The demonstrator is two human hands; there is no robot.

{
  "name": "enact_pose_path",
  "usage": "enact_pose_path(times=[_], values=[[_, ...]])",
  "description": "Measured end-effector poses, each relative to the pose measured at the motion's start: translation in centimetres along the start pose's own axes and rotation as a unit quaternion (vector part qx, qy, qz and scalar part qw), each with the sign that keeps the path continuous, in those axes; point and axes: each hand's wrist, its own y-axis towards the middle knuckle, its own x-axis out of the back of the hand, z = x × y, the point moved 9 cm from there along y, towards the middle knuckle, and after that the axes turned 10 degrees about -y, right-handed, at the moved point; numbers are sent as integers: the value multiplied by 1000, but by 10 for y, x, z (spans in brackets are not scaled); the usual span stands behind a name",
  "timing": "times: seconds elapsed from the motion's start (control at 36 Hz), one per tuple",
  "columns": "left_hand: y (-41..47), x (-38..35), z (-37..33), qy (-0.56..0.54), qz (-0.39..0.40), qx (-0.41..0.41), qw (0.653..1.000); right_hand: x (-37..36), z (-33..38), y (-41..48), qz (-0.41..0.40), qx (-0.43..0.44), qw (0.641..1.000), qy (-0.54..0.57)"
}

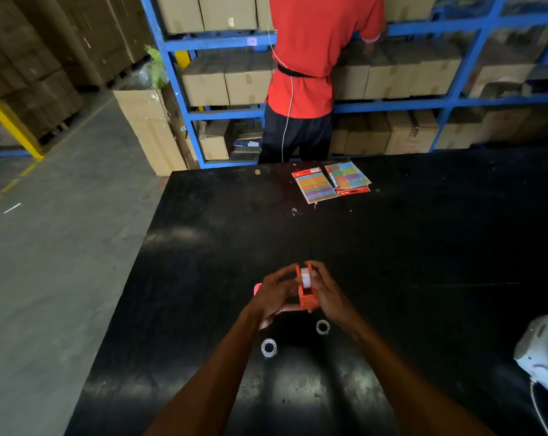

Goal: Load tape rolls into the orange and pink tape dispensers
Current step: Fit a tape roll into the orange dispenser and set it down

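Above the black table (392, 262) I hold the orange tape dispenser (307, 295) between both hands. A white tape roll (305, 276) sits in its top slot. My left hand (274, 297) grips the dispenser's left side and my right hand (329, 294) grips its right side near the roll. A pink dispenser (257, 288) shows only as a sliver behind my left hand. Two clear tape rolls lie flat on the table below my hands, one at the left (268, 347) and one at the right (322, 327).
Two packs of coloured sticky labels (331, 184) lie at the table's far edge. A white device with a cable (541, 357) sits at the right edge. A person in a red shirt (310, 73) stands at blue shelving (178, 89) with cardboard boxes. The table's left edge drops to grey floor.
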Motion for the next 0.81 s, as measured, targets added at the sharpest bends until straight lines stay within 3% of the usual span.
enact_pose_path(times=[0.39, 0.64, 0.81], values=[[3, 1, -1, 50, 13, 24, 998, -1, -3, -5, -6, -2, 1000, -22], [6, -1, -1, 10, -15, 20, 1000, 1, 2, -5, -65, -25, 997, 18], [3, 10, 2, -29, -50, 11, 998, 1, -1, -2, -7, -23, 1000, -10]])
